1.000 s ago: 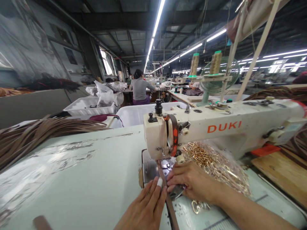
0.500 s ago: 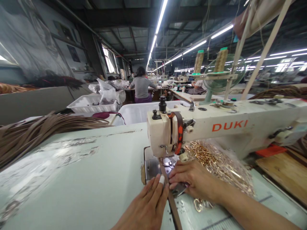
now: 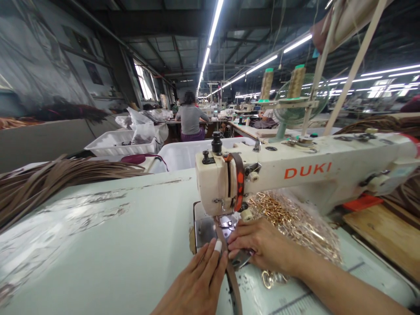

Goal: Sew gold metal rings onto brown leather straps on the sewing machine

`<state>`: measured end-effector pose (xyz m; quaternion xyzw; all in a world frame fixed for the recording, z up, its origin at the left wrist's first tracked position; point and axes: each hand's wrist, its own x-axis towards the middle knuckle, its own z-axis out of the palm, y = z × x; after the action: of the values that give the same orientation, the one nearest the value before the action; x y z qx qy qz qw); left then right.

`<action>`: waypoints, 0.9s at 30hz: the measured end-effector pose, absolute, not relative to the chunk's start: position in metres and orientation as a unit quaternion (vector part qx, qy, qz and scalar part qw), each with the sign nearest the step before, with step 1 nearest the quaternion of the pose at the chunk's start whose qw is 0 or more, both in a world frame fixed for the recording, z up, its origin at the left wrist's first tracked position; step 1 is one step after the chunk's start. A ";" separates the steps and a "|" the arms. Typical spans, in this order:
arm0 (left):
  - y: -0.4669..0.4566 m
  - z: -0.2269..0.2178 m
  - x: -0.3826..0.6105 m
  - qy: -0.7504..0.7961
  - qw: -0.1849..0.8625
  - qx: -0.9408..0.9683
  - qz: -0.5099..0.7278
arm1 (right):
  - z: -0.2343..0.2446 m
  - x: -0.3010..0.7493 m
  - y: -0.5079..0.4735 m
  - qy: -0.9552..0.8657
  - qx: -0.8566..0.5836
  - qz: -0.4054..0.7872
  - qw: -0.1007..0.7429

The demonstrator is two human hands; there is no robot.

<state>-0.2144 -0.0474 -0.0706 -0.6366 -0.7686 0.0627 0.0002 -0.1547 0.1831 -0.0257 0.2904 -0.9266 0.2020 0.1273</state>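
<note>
Head view: two bare hands work at the needle end of a sewing machine (image 3: 295, 173) on a pale table (image 3: 108, 245)
Strap: a narrow brown strap (image 3: 233, 286) lies flat on the table, running from under the presser foot (image 3: 226, 222) toward the near edge, between the two hands
Left hand: the left hand (image 3: 197, 288) lies flat and spread, closed on nothing, with its fingertips (image 3: 218, 246) on the strap's left edge; one tip is taped white
Right hand: the right hand (image 3: 262, 245) has its fingers curled down onto the strap just before the foot; I cannot tell whether it pinches or only presses
Handling: probably light, limp along its length and a little stiff across; flat pressure on both edges close to the foot looks the safest hold
Edges: the machine head hangs right over the fingertips; a bag of gold rings (image 3: 295, 218) lies against the right wrist
Room: most room is to the left, up to a bundle of straps (image 3: 49, 179); the right is crowded by the bag and a wooden board (image 3: 383, 227)
</note>
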 end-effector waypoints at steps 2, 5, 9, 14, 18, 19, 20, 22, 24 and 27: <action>-0.047 -0.068 -0.214 -0.767 0.000 -0.638 0.068 | -0.026 -0.155 0.183 -0.927 0.290 0.200 0.128; -0.047 -0.062 -0.213 -0.764 -0.002 -0.640 0.079 | -0.025 -0.155 0.183 -0.927 0.290 0.201 0.128; -0.046 -0.060 -0.213 -0.767 -0.014 -0.637 0.076 | -0.024 -0.155 0.182 -0.928 0.285 0.203 0.128; -0.045 -0.063 -0.214 -0.773 -0.013 -0.632 0.053 | -0.025 -0.155 0.183 -0.928 0.287 0.197 0.132; -0.044 -0.048 -0.212 -0.773 -0.047 -0.628 0.071 | -0.026 -0.155 0.183 -0.930 0.285 0.194 0.131; -0.044 -0.044 -0.212 -0.773 -0.058 -0.627 0.075 | -0.026 -0.155 0.183 -0.930 0.283 0.194 0.130; -0.044 -0.040 -0.211 -0.773 -0.066 -0.626 0.077 | -0.026 -0.155 0.183 -0.931 0.282 0.193 0.129; -0.043 -0.036 -0.211 -0.774 -0.069 -0.625 0.074 | -0.026 -0.154 0.183 -0.932 0.279 0.193 0.127; -0.042 -0.035 -0.211 -0.776 -0.065 -0.623 0.074 | -0.026 -0.154 0.183 -0.932 0.278 0.195 0.124; -0.040 -0.031 -0.208 -0.778 -0.080 -0.619 0.078 | -0.027 -0.154 0.184 -0.931 0.278 0.201 0.123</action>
<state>-0.2084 -0.0403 -0.0314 -0.6187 -0.7776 0.0785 -0.0796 -0.1542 0.1836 -0.0268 0.2784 -0.9312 0.2005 0.1226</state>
